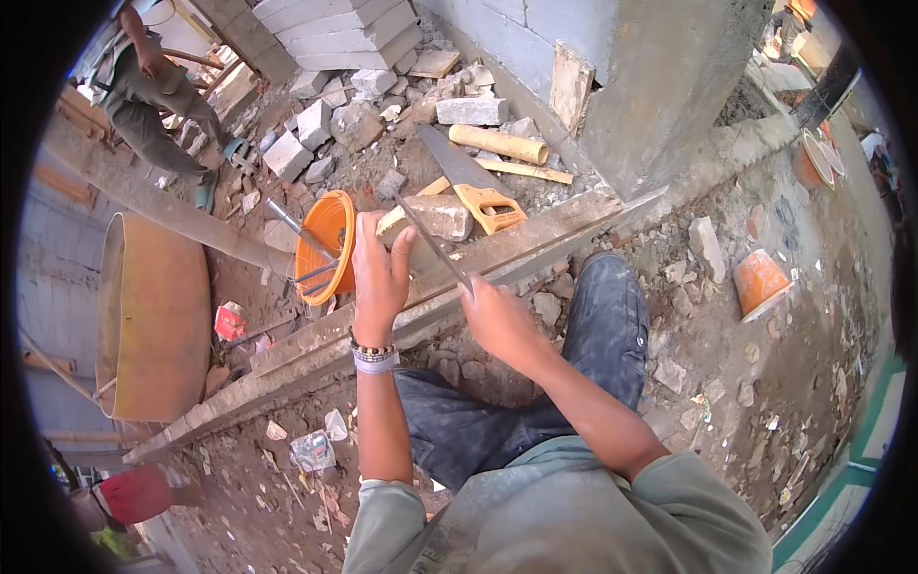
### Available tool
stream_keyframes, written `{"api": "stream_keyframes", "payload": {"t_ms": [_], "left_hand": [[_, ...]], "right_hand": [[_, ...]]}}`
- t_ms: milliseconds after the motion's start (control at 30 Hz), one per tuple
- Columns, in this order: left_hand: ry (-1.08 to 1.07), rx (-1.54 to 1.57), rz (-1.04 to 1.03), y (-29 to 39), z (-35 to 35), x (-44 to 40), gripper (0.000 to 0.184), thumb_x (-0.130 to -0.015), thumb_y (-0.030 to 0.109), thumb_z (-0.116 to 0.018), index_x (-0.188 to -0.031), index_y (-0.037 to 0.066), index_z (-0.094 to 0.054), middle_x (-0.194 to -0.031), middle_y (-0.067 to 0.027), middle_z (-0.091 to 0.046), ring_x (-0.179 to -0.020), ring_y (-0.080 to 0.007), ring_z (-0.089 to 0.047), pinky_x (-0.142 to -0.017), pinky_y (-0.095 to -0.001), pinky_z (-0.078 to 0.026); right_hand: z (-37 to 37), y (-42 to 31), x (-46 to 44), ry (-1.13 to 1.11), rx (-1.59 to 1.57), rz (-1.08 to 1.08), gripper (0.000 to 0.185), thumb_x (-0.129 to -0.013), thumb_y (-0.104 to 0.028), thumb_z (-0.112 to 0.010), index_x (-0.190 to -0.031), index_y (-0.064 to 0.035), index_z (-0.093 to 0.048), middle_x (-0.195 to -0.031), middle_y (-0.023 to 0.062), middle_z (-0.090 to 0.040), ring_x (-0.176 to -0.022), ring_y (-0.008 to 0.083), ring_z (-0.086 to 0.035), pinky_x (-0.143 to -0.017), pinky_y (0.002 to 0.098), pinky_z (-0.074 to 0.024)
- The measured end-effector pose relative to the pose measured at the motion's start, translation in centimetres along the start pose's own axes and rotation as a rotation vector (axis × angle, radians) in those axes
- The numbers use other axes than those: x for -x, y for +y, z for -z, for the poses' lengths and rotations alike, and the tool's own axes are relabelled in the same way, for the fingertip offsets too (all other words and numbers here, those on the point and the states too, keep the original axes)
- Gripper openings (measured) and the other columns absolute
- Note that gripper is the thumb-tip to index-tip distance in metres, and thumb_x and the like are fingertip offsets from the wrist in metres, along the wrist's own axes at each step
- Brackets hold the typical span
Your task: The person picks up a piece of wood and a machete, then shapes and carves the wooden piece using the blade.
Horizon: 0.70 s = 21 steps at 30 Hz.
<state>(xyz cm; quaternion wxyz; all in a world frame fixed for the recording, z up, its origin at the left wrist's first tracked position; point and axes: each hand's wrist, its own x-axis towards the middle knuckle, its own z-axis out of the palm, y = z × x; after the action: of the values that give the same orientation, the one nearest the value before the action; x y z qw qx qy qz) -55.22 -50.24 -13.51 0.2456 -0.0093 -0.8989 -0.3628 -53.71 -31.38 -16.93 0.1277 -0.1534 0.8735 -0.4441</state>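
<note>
One long blade (431, 240) in the right hand (505, 325)

The right hand is clenched around the near end of the blade, which slants up and away over a long beam (550, 230). Its far end is close to a pale, yellowish piece (391, 224) at the fingers of the left hand (381, 279); whether that hand grips the piece or only touches it, I cannot tell. Left of this hand, an orange bucket (344, 231) leans with tools inside. Beyond the beam are an orange-handled saw (490, 204), a bamboo length (497, 143) and broken blocks (314, 124). Another person (158, 96) stands at upper left.
</note>
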Motion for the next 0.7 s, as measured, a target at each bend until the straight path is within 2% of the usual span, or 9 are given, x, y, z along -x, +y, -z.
{"api": "stream_keyframes", "payload": {"t_ms": [200, 300, 433, 533, 600, 700], "left_hand": [[0.012, -0.023, -0.041, 0.0, -0.3, -0.4, 0.04, -0.104, 0.032, -0.062, -0.119, -0.004, -0.052, -0.106, -0.0221, -0.055, -0.098, -0.0427, -0.058, -0.086, -0.0474, -0.047], [0.016, -0.005, -0.038, -0.2, -0.3, -0.4, 0.04, -0.104, 0.031, -0.062, -0.119, -0.004, -0.052, -0.105, -0.022, -0.055, -0.097, -0.0424, -0.058, -0.085, -0.0473, -0.047], [0.031, 0.023, -0.019, -0.2, -0.1, -0.3, 0.039, -0.104, 0.031, -0.062, -0.117, -0.005, -0.051, -0.104, -0.0218, -0.055, -0.096, -0.0419, -0.058, -0.085, -0.0469, -0.047], [0.003, -0.053, -0.034, -0.7, 0.0, -0.2, 0.039, -0.106, 0.035, -0.058, -0.123, 0.0, -0.049, -0.105, -0.0185, -0.063, -0.099, -0.0348, -0.062, -0.09, -0.0428, -0.047], [0.014, -0.065, -0.022, -1.2, -0.1, 0.1, 0.041, -0.106, 0.037, -0.058, -0.123, 0.001, -0.049, -0.106, -0.0182, -0.063, -0.1, -0.0343, -0.062, -0.09, -0.0428, -0.047], [0.016, -0.068, -0.017, -1.2, -0.3, 0.1, 0.043, -0.106, 0.039, -0.058, -0.124, 0.001, -0.05, -0.107, -0.0178, -0.063, -0.101, -0.0338, -0.061, -0.091, -0.0428, -0.047]], "right_hand": [[1.5, -0.3, -0.4, 0.047, -0.038, 0.101, 0.031, -0.107, -0.023, -0.05, -0.101, 0.0051, -0.062, -0.075, 0.0302, -0.067, -0.077, 0.0514, -0.066, -0.07, 0.0593, -0.0506], [1.8, -1.9, 0.5, 0.044, -0.152, -0.003, 0.035, -0.107, -0.026, -0.051, -0.106, 0.0061, -0.063, -0.084, 0.0318, -0.068, -0.088, 0.0521, -0.066, -0.078, 0.0598, -0.0499], [-0.7, 1.5, -0.1, -0.061, 0.007, -0.039, 0.036, -0.107, -0.027, -0.05, -0.105, 0.0067, -0.063, -0.085, 0.0322, -0.068, -0.088, 0.0528, -0.065, -0.079, 0.0603, -0.0495], [-0.4, 2.9, -0.7, -0.045, 0.015, -0.039, 0.037, -0.107, -0.028, -0.05, -0.106, 0.0071, -0.062, -0.086, 0.0329, -0.067, -0.088, 0.0529, -0.065, -0.08, 0.0591, -0.05], [0.0, 2.6, 0.0, -0.015, -0.039, -0.05, 0.038, -0.107, -0.028, -0.05, -0.107, 0.007, -0.063, -0.088, 0.0334, -0.067, -0.09, 0.0529, -0.064, -0.08, 0.058, -0.0502], [1.2, 0.3, 0.4, 0.088, -0.137, 0.005, 0.034, -0.107, -0.025, -0.05, -0.098, 0.0053, -0.062, -0.078, 0.0309, -0.065, -0.082, 0.0519, -0.064, -0.075, 0.0607, -0.0474]]}}
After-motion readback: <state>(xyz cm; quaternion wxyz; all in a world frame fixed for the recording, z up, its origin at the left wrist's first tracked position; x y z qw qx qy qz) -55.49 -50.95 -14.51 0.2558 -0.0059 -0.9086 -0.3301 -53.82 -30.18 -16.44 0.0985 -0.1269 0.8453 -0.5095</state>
